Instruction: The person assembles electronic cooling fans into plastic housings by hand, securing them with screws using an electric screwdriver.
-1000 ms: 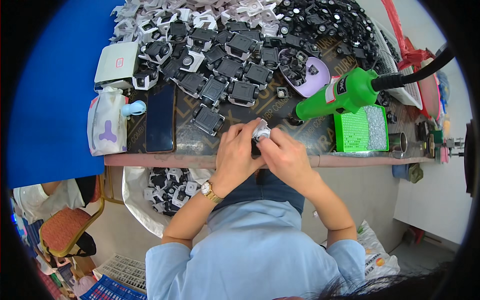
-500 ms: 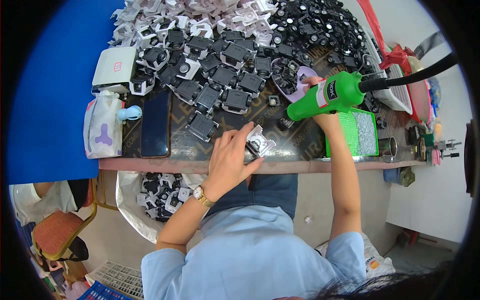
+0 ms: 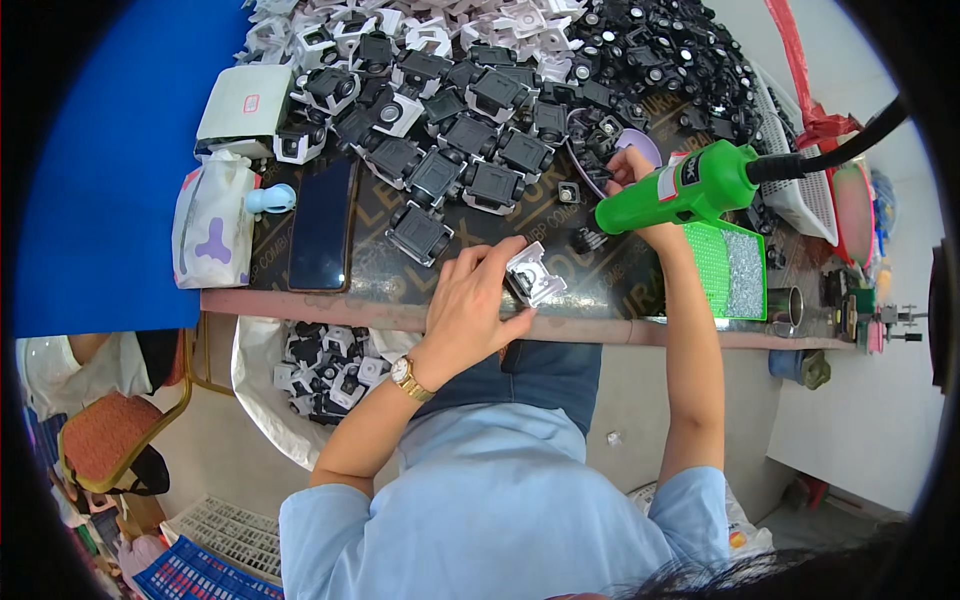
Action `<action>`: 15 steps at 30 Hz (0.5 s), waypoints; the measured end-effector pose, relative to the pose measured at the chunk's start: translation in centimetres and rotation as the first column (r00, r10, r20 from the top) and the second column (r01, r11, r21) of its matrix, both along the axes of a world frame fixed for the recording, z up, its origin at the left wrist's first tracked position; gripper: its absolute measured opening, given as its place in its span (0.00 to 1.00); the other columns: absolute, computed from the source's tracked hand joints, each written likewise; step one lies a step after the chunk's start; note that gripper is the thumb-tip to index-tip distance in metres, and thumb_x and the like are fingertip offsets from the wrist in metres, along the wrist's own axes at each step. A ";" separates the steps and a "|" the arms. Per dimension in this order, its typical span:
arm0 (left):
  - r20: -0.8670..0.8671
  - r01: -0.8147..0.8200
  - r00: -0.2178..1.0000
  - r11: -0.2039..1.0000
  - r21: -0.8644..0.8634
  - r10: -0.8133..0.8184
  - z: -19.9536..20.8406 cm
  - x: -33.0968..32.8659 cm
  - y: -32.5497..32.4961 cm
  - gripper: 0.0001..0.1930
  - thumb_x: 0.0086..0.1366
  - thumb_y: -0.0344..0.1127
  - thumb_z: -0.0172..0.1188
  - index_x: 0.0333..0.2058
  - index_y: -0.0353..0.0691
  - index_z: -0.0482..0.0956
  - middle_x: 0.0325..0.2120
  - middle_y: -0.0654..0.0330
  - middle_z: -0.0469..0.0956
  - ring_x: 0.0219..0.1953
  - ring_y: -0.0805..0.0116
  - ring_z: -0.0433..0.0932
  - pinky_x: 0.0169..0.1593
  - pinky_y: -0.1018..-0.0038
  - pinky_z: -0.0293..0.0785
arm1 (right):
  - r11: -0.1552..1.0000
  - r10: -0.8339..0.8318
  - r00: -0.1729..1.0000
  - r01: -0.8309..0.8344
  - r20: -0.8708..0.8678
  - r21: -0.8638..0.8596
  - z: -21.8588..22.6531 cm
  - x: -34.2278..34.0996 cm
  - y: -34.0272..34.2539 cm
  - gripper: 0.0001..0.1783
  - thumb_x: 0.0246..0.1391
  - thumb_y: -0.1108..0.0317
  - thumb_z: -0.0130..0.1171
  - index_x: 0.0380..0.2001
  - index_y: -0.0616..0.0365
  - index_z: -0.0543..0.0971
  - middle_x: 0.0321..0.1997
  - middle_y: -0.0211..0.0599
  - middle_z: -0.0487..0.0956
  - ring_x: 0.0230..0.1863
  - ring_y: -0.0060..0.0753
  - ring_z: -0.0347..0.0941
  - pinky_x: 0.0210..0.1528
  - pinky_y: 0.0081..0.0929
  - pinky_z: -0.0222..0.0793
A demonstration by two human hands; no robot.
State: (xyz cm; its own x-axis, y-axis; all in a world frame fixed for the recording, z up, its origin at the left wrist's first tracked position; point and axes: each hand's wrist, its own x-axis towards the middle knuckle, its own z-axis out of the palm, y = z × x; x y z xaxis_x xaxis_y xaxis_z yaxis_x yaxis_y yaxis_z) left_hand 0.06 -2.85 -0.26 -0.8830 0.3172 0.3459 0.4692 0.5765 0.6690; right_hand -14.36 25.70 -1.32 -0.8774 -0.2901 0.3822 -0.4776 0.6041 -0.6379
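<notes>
At the table's front edge my left hand grips a white plastic bracket between fingers and thumb. My right hand reaches to the lilac bowl of small black parts, its visible fingers curled at the rim. A green electric screwdriver with a black cord lies across the view over that hand, covering its palm. Whether the hand touches the tool or pinches a part is hidden. A small square part sits left of the screwdriver's dark tip.
Black-and-white assemblies crowd the middle, before heaps of white brackets and black parts. A green tray of screws and a metal cup stand right. Left are a phone, tissue pack and white box.
The whole view has shifted slightly, so the table's things appear further right and higher. My left hand still grips the bracket; my right fingers remain at the lilac bowl.
</notes>
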 end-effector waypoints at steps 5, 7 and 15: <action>-0.023 -0.006 1.000 0.998 0.056 0.007 0.1 0.0 0.2 0.38 0.49 0.39 0.72 0.60 0.38 0.69 0.49 0.53 0.78 0.52 0.54 0.73 0.52 0.60 0.68 | 0.989 -0.072 0.988 0.088 -0.137 0.116 -0.9 0.0 1.6 0.09 0.54 0.77 0.61 0.37 0.58 0.73 0.32 0.30 0.72 0.32 0.22 0.69 0.35 0.24 0.67; -0.020 -0.008 1.000 0.999 0.043 0.009 -0.2 0.0 0.0 0.37 0.49 0.39 0.72 0.59 0.38 0.69 0.49 0.54 0.78 0.52 0.54 0.73 0.52 0.61 0.68 | 0.981 -0.128 0.950 0.163 -0.286 0.102 0.3 0.6 0.6 0.06 0.55 0.77 0.59 0.36 0.59 0.73 0.33 0.35 0.75 0.32 0.32 0.72 0.37 0.30 0.68; -0.023 0.014 1.000 0.999 0.046 -0.013 0.2 0.3 -0.4 0.35 0.51 0.38 0.71 0.58 0.39 0.71 0.52 0.57 0.77 0.53 0.55 0.72 0.52 0.62 0.68 | 0.915 -0.397 0.917 0.398 -0.037 0.062 6.0 13.6 -2.1 0.05 0.54 0.79 0.64 0.36 0.62 0.81 0.36 0.40 0.77 0.31 0.29 0.73 0.30 0.25 0.69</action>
